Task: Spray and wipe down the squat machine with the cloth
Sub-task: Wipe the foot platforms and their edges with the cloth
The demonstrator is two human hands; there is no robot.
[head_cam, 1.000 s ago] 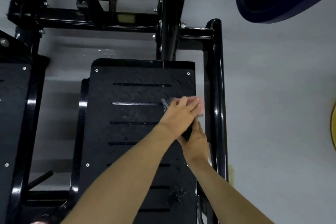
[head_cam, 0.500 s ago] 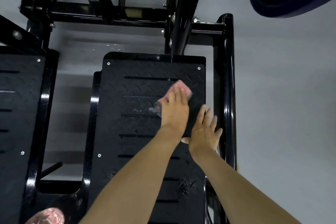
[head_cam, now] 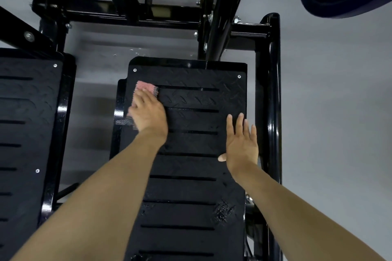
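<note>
The left hand (head_cam: 148, 112) presses flat, fingers straight, on the pink cloth (head_cam: 145, 88) at the footplate (head_cam: 191, 186)'s upper-left corner, reaching its left edge. The right hand (head_cam: 241, 144) lies open by the right edge, beside the frame rail (head_cam: 273, 112). Bare plate separates the 2 hands. 0.5 s ago the cloth sat right of centre.

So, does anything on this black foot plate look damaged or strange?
Yes. Low on the foot plate, near its right edge, a rough glossy patch breaks the even tread; it may be wet spray or scuffing, I cannot tell. The left hand presses the cloth far from it, at the top left corner.
</note>
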